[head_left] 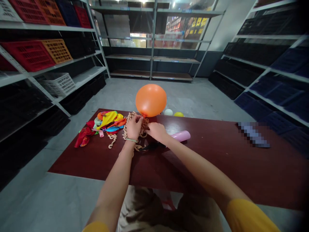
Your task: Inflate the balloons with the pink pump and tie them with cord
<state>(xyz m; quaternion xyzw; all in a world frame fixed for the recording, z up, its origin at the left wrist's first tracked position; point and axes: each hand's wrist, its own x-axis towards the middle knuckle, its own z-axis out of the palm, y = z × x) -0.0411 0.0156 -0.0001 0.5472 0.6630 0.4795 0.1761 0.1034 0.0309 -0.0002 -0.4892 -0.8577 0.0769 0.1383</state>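
An inflated orange balloon [151, 100] stands upright over the table's far edge, its knotted end pointing down. My left hand [134, 126] is closed around that end, thumb and fingers pinched together. Just to the right, my right hand [155, 131] has its fingers pinched at a pile of beige, knobbly cord [130, 120]; what exactly they grip is hidden. Some of this cord lies under and between both hands. Beneath my right wrist is a lavender tube [181, 136], with something black beside it.
Several flat, colourful balloons [109, 120] lie heaped on the dark red table [202, 161] at left. A blurred-out flat item [253, 134] rests at right. White and yellow balloons [178, 114] show beyond the far edge. Shelves with crates [26, 54] surround the table.
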